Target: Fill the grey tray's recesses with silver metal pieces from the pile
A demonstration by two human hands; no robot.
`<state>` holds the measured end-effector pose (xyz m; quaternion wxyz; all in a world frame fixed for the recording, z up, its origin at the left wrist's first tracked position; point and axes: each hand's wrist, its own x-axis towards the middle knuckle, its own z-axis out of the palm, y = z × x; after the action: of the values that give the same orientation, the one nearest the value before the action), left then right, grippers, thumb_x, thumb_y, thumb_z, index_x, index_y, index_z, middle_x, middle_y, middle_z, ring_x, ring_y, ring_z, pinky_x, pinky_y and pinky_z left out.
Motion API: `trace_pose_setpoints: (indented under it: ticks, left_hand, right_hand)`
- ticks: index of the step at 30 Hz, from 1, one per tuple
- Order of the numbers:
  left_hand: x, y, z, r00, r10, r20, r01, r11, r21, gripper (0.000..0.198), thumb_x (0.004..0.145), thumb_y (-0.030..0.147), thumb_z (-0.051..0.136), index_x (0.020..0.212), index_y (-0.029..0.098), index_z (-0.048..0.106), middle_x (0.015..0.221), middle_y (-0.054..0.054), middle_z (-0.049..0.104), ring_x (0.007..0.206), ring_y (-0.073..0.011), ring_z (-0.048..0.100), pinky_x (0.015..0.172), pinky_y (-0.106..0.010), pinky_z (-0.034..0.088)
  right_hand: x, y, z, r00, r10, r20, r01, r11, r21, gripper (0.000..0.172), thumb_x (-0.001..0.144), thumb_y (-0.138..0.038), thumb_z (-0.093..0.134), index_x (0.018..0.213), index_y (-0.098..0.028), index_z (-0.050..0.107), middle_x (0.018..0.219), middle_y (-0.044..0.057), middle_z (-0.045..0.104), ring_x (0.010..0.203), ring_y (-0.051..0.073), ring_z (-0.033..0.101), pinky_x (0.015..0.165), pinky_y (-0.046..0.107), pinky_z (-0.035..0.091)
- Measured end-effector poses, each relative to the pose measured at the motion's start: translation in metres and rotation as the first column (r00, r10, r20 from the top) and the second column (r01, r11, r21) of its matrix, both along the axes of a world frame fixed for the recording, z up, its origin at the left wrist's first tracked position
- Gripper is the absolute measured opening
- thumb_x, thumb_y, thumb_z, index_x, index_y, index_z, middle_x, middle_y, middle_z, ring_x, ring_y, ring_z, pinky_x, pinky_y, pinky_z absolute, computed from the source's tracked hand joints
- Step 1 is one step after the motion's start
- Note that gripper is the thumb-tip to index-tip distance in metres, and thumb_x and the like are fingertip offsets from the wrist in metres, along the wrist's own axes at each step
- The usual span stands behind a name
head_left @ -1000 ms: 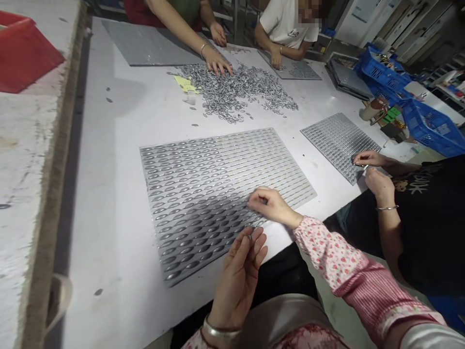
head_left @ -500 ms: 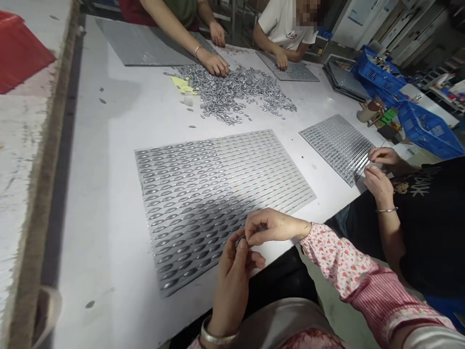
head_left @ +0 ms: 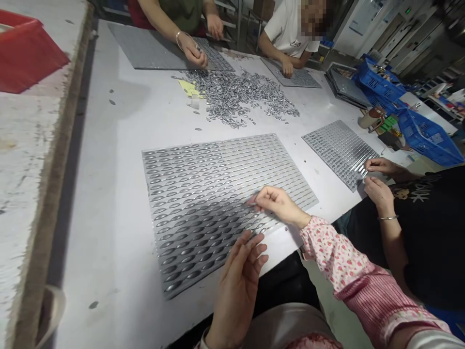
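Note:
A large grey tray (head_left: pixel 203 174) with rows of oval pockets lies on the white table (head_left: pixel 119 145) in front of me. My right hand (head_left: pixel 278 203) rests on the tray's near right part, fingers pinched together on a small metal piece I can barely see. My left hand (head_left: pixel 241 271) hovers at the tray's near edge, seen from the back with fingers held loosely together and slightly curled; what lies in its palm is hidden. A heap of small silver oval pieces (head_left: pixel 240 94) lies further back on the table.
A person's hands (head_left: pixel 378 182) work at a smaller tray (head_left: pixel 337 148) on my right. Two more people across the table work at trays (head_left: pixel 152 48). A red bin (head_left: pixel 25 53) sits far left, blue crates (head_left: pixel 417 116) far right.
Half a second ago my hands met at the tray's near edge, pinching a small piece. My right hand has since moved forward onto the tray; my left hand has stayed back.

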<state>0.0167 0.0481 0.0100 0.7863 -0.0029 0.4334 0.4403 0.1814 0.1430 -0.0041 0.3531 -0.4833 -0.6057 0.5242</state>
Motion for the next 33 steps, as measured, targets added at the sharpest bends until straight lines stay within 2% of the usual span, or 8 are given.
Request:
trace_pose_setpoints:
  ticks: [3, 6, 11, 14, 18, 22, 29, 33]
  left_hand:
    - [-0.003, -0.004, 0.001, 0.994, -0.093, 0.057, 0.096, 0.994, -0.049, 0.034, 0.079, 0.012, 0.067, 0.113, 0.013, 0.064, 0.108, -0.015, 0.072, 0.08, -0.0144, 0.068, 0.07, -0.023, 0.056]
    - [-0.005, -0.01, -0.004, 0.991, -0.126, 0.045, 0.127, 0.992, -0.023, 0.028, 0.079, 0.017, 0.07, 0.106, 0.015, 0.065, 0.102, -0.014, 0.073, 0.071, -0.0132, 0.066, 0.06, -0.021, 0.054]
    - [-0.002, -0.016, -0.018, 0.99, -0.137, 0.032, 0.133, 0.987, 0.087, 0.018, 0.078, 0.027, 0.072, 0.091, 0.015, 0.067, 0.066, 0.001, 0.063, 0.051, -0.0057, 0.049, 0.049, -0.017, 0.042]
    - [-0.001, -0.017, -0.021, 0.99, -0.131, 0.051, 0.126, 0.988, 0.089, 0.025, 0.078, 0.029, 0.072, 0.097, 0.014, 0.069, 0.064, 0.002, 0.058, 0.053, -0.0065, 0.046, 0.05, -0.018, 0.04]
    - [-0.001, -0.018, -0.021, 0.993, -0.107, 0.056, 0.102, 0.991, 0.081, 0.028, 0.076, 0.028, 0.072, 0.101, 0.014, 0.069, 0.073, -0.002, 0.064, 0.059, -0.0093, 0.051, 0.057, -0.022, 0.045]
    - [-0.001, -0.018, -0.021, 0.994, -0.101, 0.049, 0.099, 0.994, 0.046, 0.022, 0.074, 0.026, 0.075, 0.091, 0.016, 0.066, 0.082, -0.006, 0.07, 0.063, -0.0103, 0.056, 0.06, -0.022, 0.047]
    - [0.003, -0.018, -0.027, 0.993, -0.116, 0.03, 0.115, 0.993, 0.023, 0.024, 0.069, 0.027, 0.08, 0.088, 0.017, 0.069, 0.088, -0.005, 0.069, 0.072, -0.0107, 0.059, 0.063, -0.02, 0.05]
    - [0.004, -0.018, -0.028, 0.995, -0.097, -0.003, 0.097, 0.994, 0.048, 0.026, 0.065, 0.028, 0.083, 0.086, 0.017, 0.072, 0.079, -0.001, 0.064, 0.068, -0.0088, 0.057, 0.062, -0.018, 0.051]
  right_hand:
    - [0.012, 0.02, 0.003, 0.949, -0.051, 0.312, 0.005, 0.989, 0.145, 0.017, 0.087, -0.027, 0.056, 0.075, -0.016, 0.054, 0.066, -0.001, 0.061, 0.057, 0.009, 0.051, 0.058, 0.021, 0.039]
    - [0.015, 0.032, 0.011, 0.766, -0.018, 0.643, -0.188, 0.949, 0.251, 0.011, 0.081, -0.012, 0.055, 0.07, -0.016, 0.055, 0.062, -0.002, 0.057, 0.055, 0.008, 0.045, 0.059, 0.021, 0.034]
    - [0.001, 0.038, 0.014, 0.511, 0.028, 0.859, -0.405, 0.89, 0.211, 0.011, 0.082, -0.011, 0.052, 0.078, -0.017, 0.06, 0.07, 0.003, 0.062, 0.061, 0.013, 0.048, 0.059, 0.025, 0.028]
    - [-0.006, 0.043, 0.009, 0.516, 0.088, 0.852, -0.459, 0.868, 0.189, 0.011, 0.087, -0.018, 0.051, 0.081, -0.018, 0.061, 0.078, 0.003, 0.065, 0.069, 0.014, 0.053, 0.061, 0.024, 0.029]
    - [-0.002, 0.051, 0.0, 0.604, 0.149, 0.783, -0.435, 0.885, 0.168, 0.021, 0.095, -0.025, 0.048, 0.083, -0.017, 0.063, 0.082, 0.002, 0.065, 0.074, 0.012, 0.055, 0.067, 0.022, 0.033]
    - [0.009, 0.054, -0.008, 0.677, 0.148, 0.721, -0.38, 0.909, 0.171, 0.011, 0.09, -0.021, 0.057, 0.085, -0.015, 0.066, 0.08, 0.002, 0.064, 0.073, 0.011, 0.054, 0.07, 0.021, 0.036]
    - [0.005, 0.05, -0.014, 0.673, 0.118, 0.73, -0.32, 0.937, 0.143, 0.01, 0.087, -0.026, 0.063, 0.084, -0.018, 0.068, 0.083, 0.001, 0.064, 0.08, 0.012, 0.055, 0.071, 0.021, 0.035]
    - [-0.001, 0.048, -0.016, 0.666, 0.068, 0.743, -0.252, 0.958, 0.138, 0.01, 0.086, -0.026, 0.063, 0.082, -0.019, 0.068, 0.078, -0.001, 0.062, 0.077, 0.012, 0.053, 0.068, 0.022, 0.033]
